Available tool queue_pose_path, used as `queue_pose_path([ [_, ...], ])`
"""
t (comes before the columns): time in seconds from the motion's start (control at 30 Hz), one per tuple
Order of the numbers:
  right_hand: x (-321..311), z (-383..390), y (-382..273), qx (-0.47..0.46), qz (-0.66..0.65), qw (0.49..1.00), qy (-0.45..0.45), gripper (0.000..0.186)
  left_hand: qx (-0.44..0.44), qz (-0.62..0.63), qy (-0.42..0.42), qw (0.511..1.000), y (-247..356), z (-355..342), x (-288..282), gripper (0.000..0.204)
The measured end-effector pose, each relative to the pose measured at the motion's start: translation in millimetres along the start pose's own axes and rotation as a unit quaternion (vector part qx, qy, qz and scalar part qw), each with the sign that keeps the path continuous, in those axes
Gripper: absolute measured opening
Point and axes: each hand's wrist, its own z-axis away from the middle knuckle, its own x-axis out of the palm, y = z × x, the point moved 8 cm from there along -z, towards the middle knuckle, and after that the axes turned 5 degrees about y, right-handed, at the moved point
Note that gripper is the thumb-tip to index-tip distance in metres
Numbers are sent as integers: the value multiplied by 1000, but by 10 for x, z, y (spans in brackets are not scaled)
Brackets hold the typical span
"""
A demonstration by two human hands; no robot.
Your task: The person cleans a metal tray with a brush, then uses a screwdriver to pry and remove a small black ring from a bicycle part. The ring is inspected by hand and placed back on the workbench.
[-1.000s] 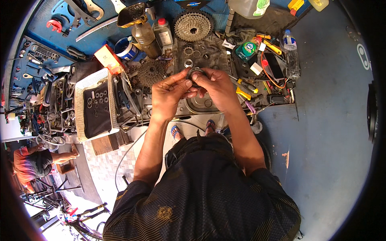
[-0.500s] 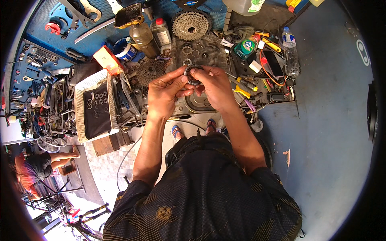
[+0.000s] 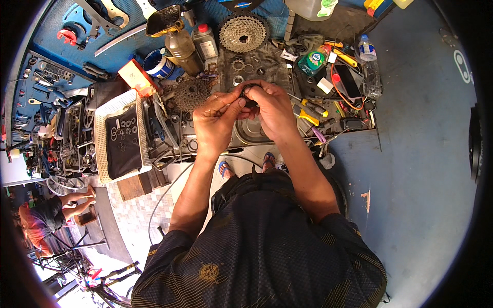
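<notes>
My left hand (image 3: pixel 215 120) and my right hand (image 3: pixel 271 110) meet over the workbench, both closed on a small dark ring-shaped part (image 3: pixel 250 103). Fingertips and thumbs cover most of it, so only a dark piece shows between them. Just beyond my fingers, a silver ring (image 3: pixel 238 80) lies on the dirty bench top (image 3: pixel 277 64). Farther back are toothed rings (image 3: pixel 238 64) and a large bicycle cassette (image 3: pixel 244 33). A darker, greasy cassette (image 3: pixel 189 94) lies left of my hands.
A cream plastic basket (image 3: pixel 100 138) with small rings on dark cloth stands at left. Bottles (image 3: pixel 205 42) line the back. Yellow-handled screwdrivers (image 3: pixel 309 118), a phone (image 3: pixel 350 80) and a clear water bottle (image 3: pixel 371 69) lie at right. Another person (image 3: pixel 43 215) is at far left.
My hands have turned the ring-shaped part; its round face showed before and is now mostly behind my fingers. My left hand has shifted slightly right. The distant person's legs moved slightly.
</notes>
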Motion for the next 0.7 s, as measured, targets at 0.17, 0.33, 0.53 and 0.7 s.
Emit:
queue_pose_path([
  [0.17, 21, 13, -12, -15, -2, 1000, -4, 18, 11, -21, 8, 1000, 30, 17, 15, 26],
  [0.33, 75, 14, -9, -27, -16, 1000, -5, 18, 33, -37, 6, 999, 26, 15, 3, 25],
  [0.53, 82, 72, -108, -22, 27, 999, -22, 18, -62, 75, 10, 995, -163, -66, -147, 27],
  [0.7, 121, 64, -179, -17, 60, 995, -81, 16, -144, 195, -17, 970, -280, -102, -216, 29],
])
